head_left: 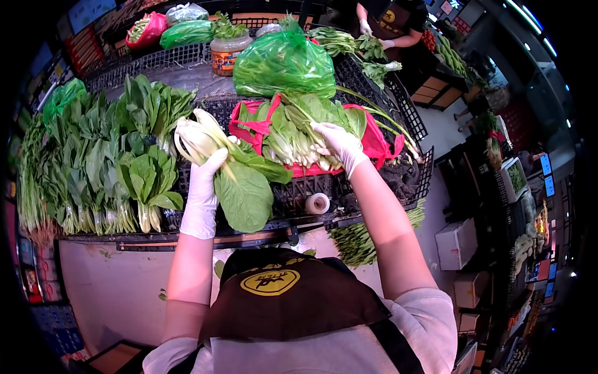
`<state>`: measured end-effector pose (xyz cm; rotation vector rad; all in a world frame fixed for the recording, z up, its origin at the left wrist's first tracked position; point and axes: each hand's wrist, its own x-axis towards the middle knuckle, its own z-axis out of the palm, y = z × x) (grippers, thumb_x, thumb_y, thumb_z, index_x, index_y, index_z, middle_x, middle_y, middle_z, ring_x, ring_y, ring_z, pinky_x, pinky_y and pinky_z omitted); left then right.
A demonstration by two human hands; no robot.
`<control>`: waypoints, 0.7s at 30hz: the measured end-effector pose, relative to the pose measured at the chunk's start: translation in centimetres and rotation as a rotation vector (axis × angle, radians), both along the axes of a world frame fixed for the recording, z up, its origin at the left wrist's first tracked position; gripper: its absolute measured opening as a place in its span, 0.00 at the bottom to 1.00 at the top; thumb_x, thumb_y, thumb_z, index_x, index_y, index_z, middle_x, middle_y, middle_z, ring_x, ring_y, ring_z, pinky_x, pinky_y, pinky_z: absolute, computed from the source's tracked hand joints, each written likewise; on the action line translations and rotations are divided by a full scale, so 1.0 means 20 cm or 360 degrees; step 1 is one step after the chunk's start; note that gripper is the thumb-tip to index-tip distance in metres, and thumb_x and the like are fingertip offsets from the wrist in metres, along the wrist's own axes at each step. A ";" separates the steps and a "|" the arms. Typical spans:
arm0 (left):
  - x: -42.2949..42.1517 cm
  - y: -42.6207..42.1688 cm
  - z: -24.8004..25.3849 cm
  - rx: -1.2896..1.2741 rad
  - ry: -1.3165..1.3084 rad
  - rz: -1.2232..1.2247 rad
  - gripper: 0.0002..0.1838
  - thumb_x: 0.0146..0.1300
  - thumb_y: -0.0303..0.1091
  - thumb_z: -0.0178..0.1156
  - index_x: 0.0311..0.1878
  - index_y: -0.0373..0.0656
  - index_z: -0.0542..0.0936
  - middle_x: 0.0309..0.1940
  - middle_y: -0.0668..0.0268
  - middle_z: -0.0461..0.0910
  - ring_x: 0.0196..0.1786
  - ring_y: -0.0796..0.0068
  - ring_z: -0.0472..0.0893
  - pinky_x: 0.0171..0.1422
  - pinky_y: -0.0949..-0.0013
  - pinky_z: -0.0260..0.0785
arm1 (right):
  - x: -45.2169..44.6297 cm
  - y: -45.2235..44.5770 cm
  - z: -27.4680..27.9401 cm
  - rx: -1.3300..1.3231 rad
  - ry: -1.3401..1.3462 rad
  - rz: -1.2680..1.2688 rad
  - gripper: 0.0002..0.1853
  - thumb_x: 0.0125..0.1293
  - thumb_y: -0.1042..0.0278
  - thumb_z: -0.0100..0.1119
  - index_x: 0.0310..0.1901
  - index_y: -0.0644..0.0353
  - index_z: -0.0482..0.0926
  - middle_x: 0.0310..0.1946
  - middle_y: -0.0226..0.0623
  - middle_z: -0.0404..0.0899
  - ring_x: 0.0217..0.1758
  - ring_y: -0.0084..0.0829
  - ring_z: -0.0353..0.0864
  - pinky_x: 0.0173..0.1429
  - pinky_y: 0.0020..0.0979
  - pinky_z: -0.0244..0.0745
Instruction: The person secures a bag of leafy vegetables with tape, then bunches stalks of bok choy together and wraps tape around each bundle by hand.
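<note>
My left hand [206, 171], in a white glove, is closed round a bok choy [244, 194] with pale stems and broad green leaves. Its stem end points up and away, while the leaves hang to the right of the wrist. On the right, my gloved right hand [339, 143] grips leafy greens [293, 134] heaped on an open red plastic bag [389, 148]; its fingers are partly hidden among the stems. A roll of tape [317, 203] stands near the front edge, between my hands.
Rows of leafy greens [93, 168] fill the left of the black crate stand. Behind lie a green bag [283, 65] and a plastic jar [227, 53]. At the far right, a co-worker [392, 25] in white gloves handles greens. A white box [456, 244] stands right.
</note>
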<state>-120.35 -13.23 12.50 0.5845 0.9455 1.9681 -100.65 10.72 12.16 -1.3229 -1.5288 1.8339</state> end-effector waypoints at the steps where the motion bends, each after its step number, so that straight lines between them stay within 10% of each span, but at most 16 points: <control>1: 0.00 0.00 0.00 -0.0001 0.0020 0.0007 0.31 0.58 0.30 0.61 0.65 0.35 0.65 0.53 0.52 0.77 0.55 0.61 0.78 0.62 0.58 0.72 | 0.00 0.00 -0.03 -0.0052 0.0138 -0.0041 0.23 0.60 0.51 0.66 0.51 0.59 0.77 0.39 0.33 0.79 0.29 0.24 0.80 0.26 0.20 0.75; 15: 0.04 0.01 0.02 -0.0059 0.0021 0.0021 0.27 0.58 0.29 0.61 0.61 0.34 0.68 0.49 0.54 0.79 0.51 0.63 0.80 0.60 0.61 0.73 | 0.09 0.21 -0.06 -0.0360 0.0346 -0.0311 0.12 0.62 0.59 0.64 0.44 0.52 0.81 0.33 0.30 0.82 0.28 0.24 0.81 0.18 0.18 0.64; 21: -0.12 -0.02 0.05 -0.0185 0.0302 0.0065 0.26 0.55 0.33 0.64 0.57 0.34 0.73 0.47 0.56 0.81 0.49 0.65 0.80 0.58 0.63 0.73 | 0.15 0.10 0.57 0.0946 -0.0043 0.0250 0.11 0.63 0.68 0.62 0.46 0.60 0.84 0.30 0.29 0.82 0.30 0.16 0.78 0.35 0.18 0.72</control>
